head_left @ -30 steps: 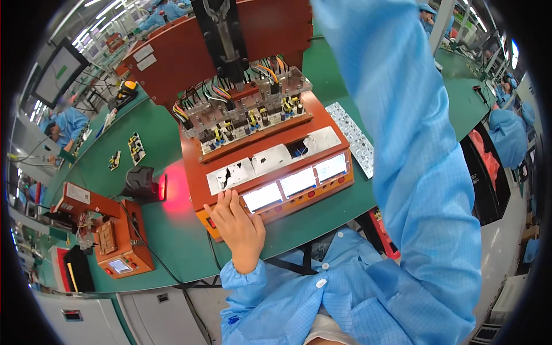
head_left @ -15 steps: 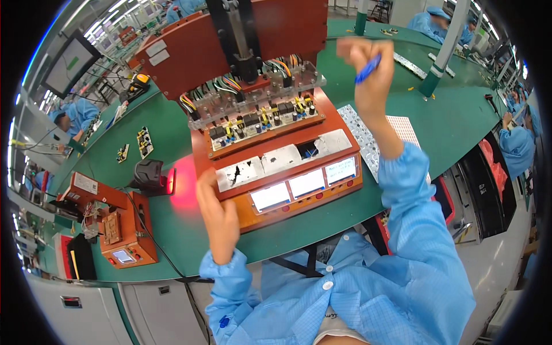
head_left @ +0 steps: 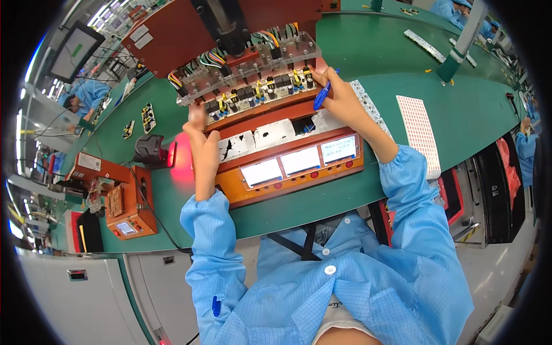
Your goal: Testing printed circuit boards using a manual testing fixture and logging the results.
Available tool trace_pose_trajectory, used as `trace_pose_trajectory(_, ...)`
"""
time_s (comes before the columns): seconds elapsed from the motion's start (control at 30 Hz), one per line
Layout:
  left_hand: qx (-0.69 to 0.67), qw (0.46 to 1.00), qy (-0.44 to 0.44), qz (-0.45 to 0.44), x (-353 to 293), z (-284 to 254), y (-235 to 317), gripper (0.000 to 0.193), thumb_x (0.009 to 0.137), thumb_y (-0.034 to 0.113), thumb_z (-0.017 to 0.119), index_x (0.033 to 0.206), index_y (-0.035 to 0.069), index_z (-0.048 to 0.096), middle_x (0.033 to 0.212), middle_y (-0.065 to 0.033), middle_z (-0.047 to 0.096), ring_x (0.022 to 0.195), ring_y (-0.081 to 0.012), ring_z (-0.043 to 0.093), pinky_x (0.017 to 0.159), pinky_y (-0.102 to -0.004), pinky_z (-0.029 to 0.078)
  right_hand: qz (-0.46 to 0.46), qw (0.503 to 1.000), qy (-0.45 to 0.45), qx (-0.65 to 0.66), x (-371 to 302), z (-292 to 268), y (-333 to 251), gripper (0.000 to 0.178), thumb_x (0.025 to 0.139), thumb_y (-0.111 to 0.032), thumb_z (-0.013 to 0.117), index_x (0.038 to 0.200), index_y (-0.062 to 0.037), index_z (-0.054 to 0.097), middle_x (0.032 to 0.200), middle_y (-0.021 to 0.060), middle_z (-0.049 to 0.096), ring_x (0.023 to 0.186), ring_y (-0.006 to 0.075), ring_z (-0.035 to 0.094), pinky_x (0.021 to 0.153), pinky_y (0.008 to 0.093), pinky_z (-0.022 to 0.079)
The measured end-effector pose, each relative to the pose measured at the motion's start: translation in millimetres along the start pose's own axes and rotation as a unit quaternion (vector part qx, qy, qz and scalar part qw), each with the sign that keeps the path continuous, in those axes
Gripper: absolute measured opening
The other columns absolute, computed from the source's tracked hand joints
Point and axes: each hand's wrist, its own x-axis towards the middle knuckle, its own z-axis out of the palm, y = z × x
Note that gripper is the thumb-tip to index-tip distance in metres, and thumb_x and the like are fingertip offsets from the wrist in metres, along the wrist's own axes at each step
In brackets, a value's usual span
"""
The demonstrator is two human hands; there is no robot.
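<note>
A long circuit board (head_left: 267, 95) with black and yellow parts lies in the red-brown test fixture (head_left: 259, 122), below a clear plate of probes and wires. My left hand (head_left: 202, 144) is at the board's left end, thumb apart from the fingers; its fingertips are blurred, and I cannot tell whether they touch the board. My right hand (head_left: 345, 106) holds a blue pen (head_left: 322, 96), its fingertips at the board's right end. Nearer me, a torn white strip (head_left: 256, 140) lies along the fixture, above three lit screens (head_left: 300, 161).
A scanner (head_left: 152, 150) casts red light left of the fixture. Beside it stands a smaller orange tester (head_left: 132, 201). Two small boards (head_left: 148, 118) lie farther back. To the right are a sheet of red-marked labels (head_left: 418, 132) and a silvery perforated strip (head_left: 371, 109), partly behind my right arm.
My right hand has come down from above the table to the board's right end, keeping the pen. My left hand has moved up from the fixture's front corner to the board's left end.
</note>
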Motion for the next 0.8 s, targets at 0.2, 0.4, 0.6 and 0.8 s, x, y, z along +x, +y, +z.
trace_pose_trajectory(0.2,-0.101,0.993,0.054,-0.029,-19.0,-6.1,6.0,0.034,0.075,-0.006,0.041,0.107,0.003,0.034,0.144,-0.0205,0.033,0.126,-0.0209,0.038,0.093,-0.0246,0.033,-0.049,0.982,0.012,0.180,-10.2,-1.1,-6.6,0.031,0.074,0.013,0.052,0.085,-0.0069,0.031,0.127,0.0271,0.049,0.134,0.0328,0.033,0.093,0.0298,0.041)
trace_pose_trajectory(0.4,0.125,0.990,0.066,0.014,-140.6,-5.3,60.8,0.047,0.062,0.001,0.043,0.108,-0.001,0.036,0.139,-0.0260,0.037,0.134,-0.0344,0.031,0.111,-0.0419,0.013,-0.034,0.997,-0.020,0.073,-124.2,-32.7,-57.9,0.027,0.076,0.001,0.052,0.083,-0.0071,0.027,0.133,0.0301,0.043,0.133,0.0363,0.034,0.108,0.0432,0.023)
trace_pose_trajectory(0.6,0.093,0.992,0.079,-0.006,-233.3,4.0,32.3,0.036,0.059,0.001,0.038,0.094,0.005,0.031,0.132,-0.0291,0.046,0.130,-0.0370,0.037,0.111,-0.0495,0.007,0.046,0.996,-0.071,0.011,-220.0,-18.8,-55.6,0.029,0.079,-0.005,0.054,0.083,-0.0071,0.025,0.131,0.0277,0.046,0.133,0.0371,0.033,0.111,0.0504,0.012)
trace_pose_trajectory(0.8,0.138,0.989,0.036,-0.044,-234.2,14.3,26.8,0.036,0.064,-0.006,0.038,0.097,0.007,0.030,0.136,-0.0299,0.040,0.133,-0.0373,0.031,0.111,-0.0498,0.009,0.097,0.995,0.023,-0.027,-219.3,-13.4,-31.3,0.029,0.075,0.001,0.058,0.072,-0.0050,0.029,0.118,0.0236,0.058,0.121,0.0336,0.050,0.103,0.0447,0.036)
